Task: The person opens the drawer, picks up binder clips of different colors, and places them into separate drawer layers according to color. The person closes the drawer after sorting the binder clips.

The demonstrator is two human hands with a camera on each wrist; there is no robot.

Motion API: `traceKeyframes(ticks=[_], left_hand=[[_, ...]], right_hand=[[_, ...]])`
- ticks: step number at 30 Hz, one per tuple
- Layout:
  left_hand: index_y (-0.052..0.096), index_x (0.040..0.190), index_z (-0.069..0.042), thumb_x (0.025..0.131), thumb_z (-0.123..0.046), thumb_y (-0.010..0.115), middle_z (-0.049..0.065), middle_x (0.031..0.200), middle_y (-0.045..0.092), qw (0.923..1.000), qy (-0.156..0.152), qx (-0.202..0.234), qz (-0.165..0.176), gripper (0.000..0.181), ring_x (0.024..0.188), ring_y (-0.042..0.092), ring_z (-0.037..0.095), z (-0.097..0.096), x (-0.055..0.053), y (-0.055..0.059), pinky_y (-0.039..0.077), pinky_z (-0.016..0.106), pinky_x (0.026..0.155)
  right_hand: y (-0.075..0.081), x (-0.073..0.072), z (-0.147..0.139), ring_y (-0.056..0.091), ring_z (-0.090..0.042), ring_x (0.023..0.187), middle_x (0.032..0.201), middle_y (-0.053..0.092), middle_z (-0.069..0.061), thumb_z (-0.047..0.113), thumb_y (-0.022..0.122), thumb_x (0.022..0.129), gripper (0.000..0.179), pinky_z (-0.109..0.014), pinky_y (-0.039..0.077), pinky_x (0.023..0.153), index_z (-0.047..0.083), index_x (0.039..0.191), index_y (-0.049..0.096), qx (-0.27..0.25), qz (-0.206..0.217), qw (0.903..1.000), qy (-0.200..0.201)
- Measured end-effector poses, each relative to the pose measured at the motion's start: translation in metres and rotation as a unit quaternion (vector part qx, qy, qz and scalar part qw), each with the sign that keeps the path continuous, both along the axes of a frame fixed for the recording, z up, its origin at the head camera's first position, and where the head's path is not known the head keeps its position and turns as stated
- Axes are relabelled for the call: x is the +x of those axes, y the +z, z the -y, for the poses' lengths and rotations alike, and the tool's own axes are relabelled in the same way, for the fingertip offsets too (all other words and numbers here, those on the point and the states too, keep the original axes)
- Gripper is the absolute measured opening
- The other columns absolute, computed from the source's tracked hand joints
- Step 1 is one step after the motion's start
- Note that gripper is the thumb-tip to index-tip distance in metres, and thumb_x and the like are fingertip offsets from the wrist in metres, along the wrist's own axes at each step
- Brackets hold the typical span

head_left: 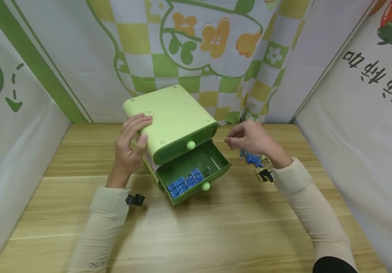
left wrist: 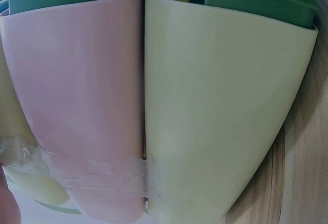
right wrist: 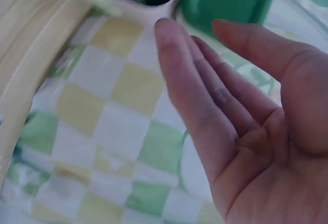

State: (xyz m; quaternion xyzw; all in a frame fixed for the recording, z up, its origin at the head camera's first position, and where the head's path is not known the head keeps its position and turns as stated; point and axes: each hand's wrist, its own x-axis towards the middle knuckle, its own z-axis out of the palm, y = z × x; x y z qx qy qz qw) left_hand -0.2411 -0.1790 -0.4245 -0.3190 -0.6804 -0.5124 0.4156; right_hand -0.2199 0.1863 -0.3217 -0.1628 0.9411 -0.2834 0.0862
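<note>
A small stacked drawer box [head_left: 179,113] with a pale green top stands at an angle on the table. One of its dark green drawers [head_left: 213,155] is pulled out below the top drawer, and blue binder clips [head_left: 184,184] lie inside at its front left. My left hand [head_left: 129,148] rests on the box's left edge, fingers over the top; the left wrist view shows the box's pink side panel [left wrist: 77,90] close up. To the right of the drawer, my right hand [head_left: 252,138] hovers with nothing between its thumb and fingers [right wrist: 179,75].
More binder clips, blue ones [head_left: 252,158] and a gold-and-black one [head_left: 264,174], lie on the wooden table [head_left: 237,227] under the right wrist. A checkered curtain [head_left: 168,68] hangs behind the box. White printed panels [head_left: 359,113] close in both sides.
</note>
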Motion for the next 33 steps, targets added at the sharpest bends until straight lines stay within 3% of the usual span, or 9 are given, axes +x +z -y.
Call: traceKeyframes(ticks=[4, 10, 15, 23, 26, 30, 33], left_hand=[[0.074, 0.119, 0.004, 0.096, -0.028, 0.055, 0.024, 0.127, 0.074, 1.0000, 0.000, 0.003, -0.001, 0.044, 0.136, 0.060, 0.036, -0.001, 0.000, 0.000, 0.038, 0.051, 0.127], [0.074, 0.118, 0.005, 0.095, -0.026, 0.055, 0.025, 0.126, 0.073, 1.0000, 0.003, 0.006, 0.000, 0.043, 0.135, 0.061, 0.037, -0.001, 0.000, -0.002, 0.038, 0.050, 0.127], [0.074, 0.118, 0.006, 0.096, -0.026, 0.055, 0.026, 0.126, 0.073, 1.0000, 0.003, 0.005, -0.001, 0.043, 0.136, 0.060, 0.037, -0.001, 0.000, -0.002, 0.038, 0.050, 0.127], [0.074, 0.120, 0.004, 0.096, -0.027, 0.054, 0.024, 0.128, 0.073, 1.0000, -0.001, 0.004, 0.000, 0.044, 0.137, 0.060, 0.035, -0.001, 0.000, -0.001, 0.037, 0.051, 0.127], [0.074, 0.120, 0.004, 0.096, -0.028, 0.054, 0.024, 0.128, 0.073, 1.0000, -0.003, 0.005, 0.002, 0.044, 0.137, 0.060, 0.034, -0.001, 0.000, -0.001, 0.037, 0.051, 0.128], [0.074, 0.121, 0.003, 0.095, -0.028, 0.054, 0.023, 0.128, 0.073, 1.0000, -0.003, 0.006, 0.002, 0.045, 0.137, 0.060, 0.034, -0.001, 0.000, -0.001, 0.036, 0.051, 0.128], [0.075, 0.121, 0.003, 0.095, -0.028, 0.054, 0.023, 0.128, 0.074, 1.0000, -0.003, 0.009, 0.001, 0.045, 0.137, 0.060, 0.034, -0.001, 0.000, -0.001, 0.036, 0.052, 0.128]], right_hand=[[-0.006, -0.005, -0.014, 0.077, -0.024, 0.090, 0.101, 0.082, -0.011, 0.022, 0.071, 0.099, 0.021, -0.043, 0.064, 0.083, 0.006, 0.109, 0.081, 0.044, -0.019, 0.9986, -0.020], [-0.025, -0.011, -0.034, 0.075, -0.034, 0.101, 0.112, 0.079, -0.019, 0.021, 0.072, 0.099, 0.026, -0.050, 0.062, 0.092, -0.001, 0.112, 0.077, 0.107, -0.007, 0.9930, -0.050], [-0.043, -0.015, -0.051, 0.072, -0.039, 0.108, 0.117, 0.075, -0.026, 0.011, 0.072, 0.096, 0.029, -0.053, 0.061, 0.096, -0.008, 0.118, 0.073, 0.136, 0.012, 0.9884, -0.065], [-0.075, -0.023, -0.077, 0.072, -0.041, 0.109, 0.117, 0.075, -0.027, -0.004, 0.069, 0.091, 0.031, -0.051, 0.063, 0.094, -0.010, 0.122, 0.072, 0.180, 0.007, 0.9836, -0.016], [-0.085, -0.025, -0.082, 0.072, -0.037, 0.101, 0.112, 0.076, -0.025, -0.008, 0.068, 0.087, 0.030, -0.050, 0.064, 0.092, -0.008, 0.116, 0.074, 0.183, 0.003, 0.9831, -0.005], [-0.092, -0.025, -0.084, 0.072, -0.030, 0.093, 0.105, 0.077, -0.020, -0.008, 0.072, 0.087, 0.023, -0.047, 0.064, 0.087, -0.004, 0.109, 0.077, 0.190, -0.011, 0.9818, 0.005], [-0.094, -0.024, -0.085, 0.073, -0.031, 0.096, 0.107, 0.077, -0.019, -0.005, 0.076, 0.088, 0.022, -0.047, 0.065, 0.089, -0.002, 0.109, 0.078, 0.190, -0.018, 0.9816, 0.007]])
